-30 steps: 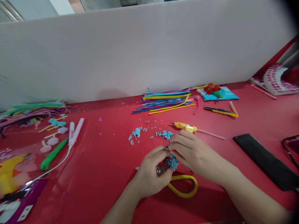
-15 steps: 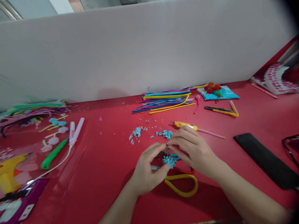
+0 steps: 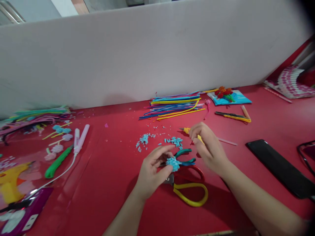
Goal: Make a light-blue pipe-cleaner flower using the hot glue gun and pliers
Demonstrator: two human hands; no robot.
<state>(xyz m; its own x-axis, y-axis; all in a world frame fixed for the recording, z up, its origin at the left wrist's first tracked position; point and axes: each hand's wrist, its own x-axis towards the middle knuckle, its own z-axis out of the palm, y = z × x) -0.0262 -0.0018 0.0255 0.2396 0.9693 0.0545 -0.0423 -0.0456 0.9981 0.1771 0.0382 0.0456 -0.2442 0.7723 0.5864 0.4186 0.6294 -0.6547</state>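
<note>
Counter (image 3: 110, 196): red, bearing all the items below.

Scissors (image 3: 190, 186): 1 pair, handle loops 1 yellow and 1 red, lying nearest, partly beneath the left hand (image 3: 151, 175).

Light-blue cluster (image 3: 173, 163): 1, many small petals, in the left hand above the scissors. Left grip: thumb and fingers closed about the cluster's edge.

Pliers (image 3: 184, 150): teal handles, just beyond the cluster.

Right hand (image 3: 209, 149): raised, apart from the cluster. Right grip: fingers curled, thumb near the forefinger; whether anything small is held, cannot tell.

Black phone (image 3: 278, 168): 1, flat, well to the right.

Light-blue cut pieces (image 3: 176, 141) and shreds (image 3: 144, 139): 2 loose heaps, beyond the hands.

Yellow pen-like tool (image 3: 187, 130): 1, partly hidden behind the right hand; contact cannot be told.

Coloured stems (image 3: 177, 103): 1 bundle, farther back, before the pale panel (image 3: 157, 59).
</note>
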